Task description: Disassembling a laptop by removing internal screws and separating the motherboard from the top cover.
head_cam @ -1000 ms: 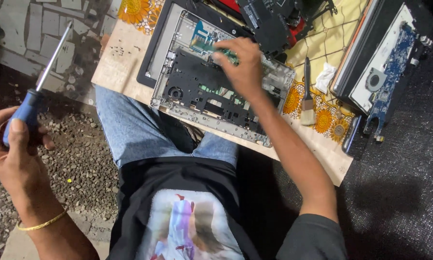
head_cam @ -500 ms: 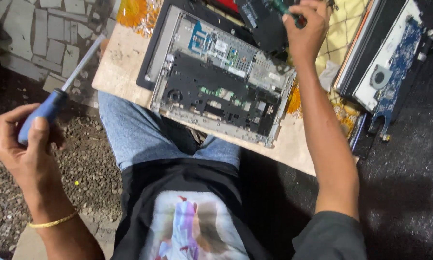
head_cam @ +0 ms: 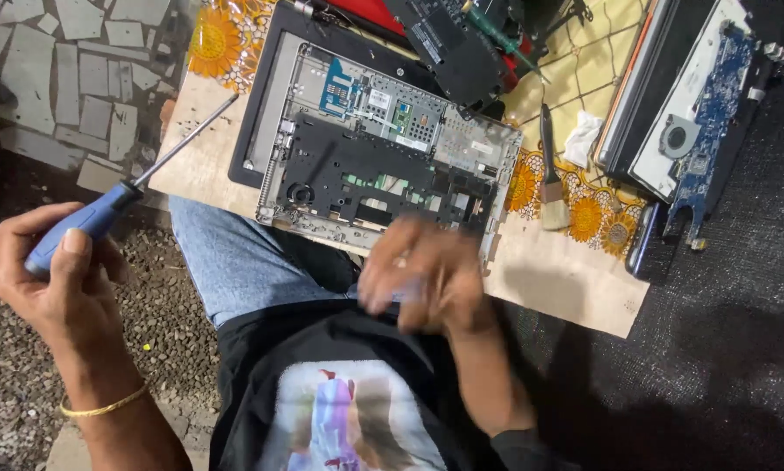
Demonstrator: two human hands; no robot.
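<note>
The left hand (head_cam: 56,275) is raised out to the side, well apart from the board, forearm running down to the bottom edge with a thin gold bangle (head_cam: 104,406) at the wrist. The right hand (head_cam: 422,275) sits close to the body, over the lap at the near edge of the laptop base (head_cam: 383,170), its forearm coming up from the lower right.

The right hand is smeared by motion: its fingers look loosely curled, but whether they pinch anything, or touch the base, cannot be told. The screwdriver's handle is mostly covered by the left palm.

The left hand is wrapped tight round the blue handle of the screwdriver (head_cam: 139,183), thumb laid along it, the shaft pointing up and right with its tip over the corner of the board (head_cam: 575,283). The opened base lies on that board across the knees, a brush (head_cam: 551,179) just to its right, a blue circuit board (head_cam: 710,113) further right
</note>
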